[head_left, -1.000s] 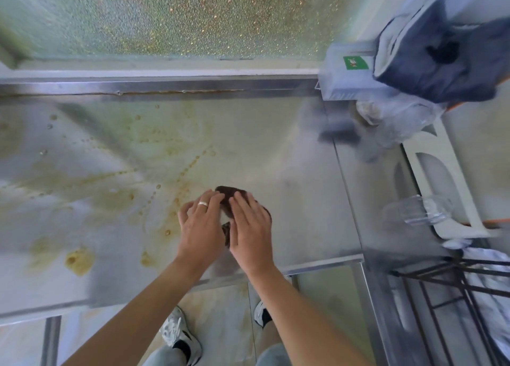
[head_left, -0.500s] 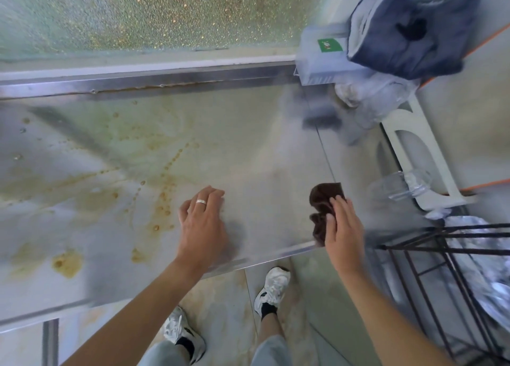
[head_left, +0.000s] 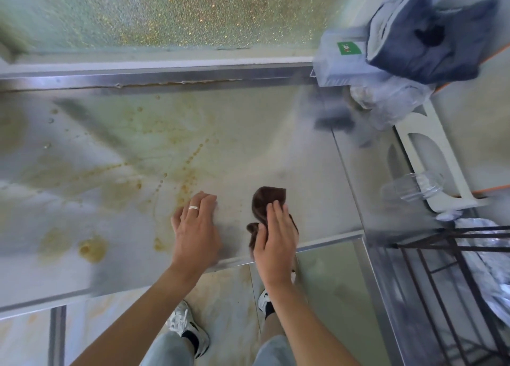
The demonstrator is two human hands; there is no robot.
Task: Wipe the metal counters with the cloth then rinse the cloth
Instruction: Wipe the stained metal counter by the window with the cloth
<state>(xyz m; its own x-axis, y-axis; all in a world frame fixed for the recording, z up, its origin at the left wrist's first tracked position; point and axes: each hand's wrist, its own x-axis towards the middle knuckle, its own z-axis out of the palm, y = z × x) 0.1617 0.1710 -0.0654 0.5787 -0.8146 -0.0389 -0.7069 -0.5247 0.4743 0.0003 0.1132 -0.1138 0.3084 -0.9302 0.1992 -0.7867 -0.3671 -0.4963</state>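
- Seen from above, a stained, dull silver metal counter (head_left: 116, 150) fills most of the view, with yellow-brown splashes (head_left: 92, 248) across its left half.
- A crumpled dark brown cloth (head_left: 265, 203) lies on the counter near its front edge, right of the stains.
- The right hand (head_left: 276, 237) presses flat on the cloth, fingers extended over it rather than clenched around it.
- The left hand (head_left: 197, 227), wearing a silver ring (head_left: 193, 207), rests palm down on the bare counter just left of the cloth, holding nothing.
- At the counter's far right corner sit a pale plastic box with a green label (head_left: 340, 62) and a bundled dark blue fabric (head_left: 430, 39).
- A clear plastic cup (head_left: 408, 190) lies on its side right of the counter.
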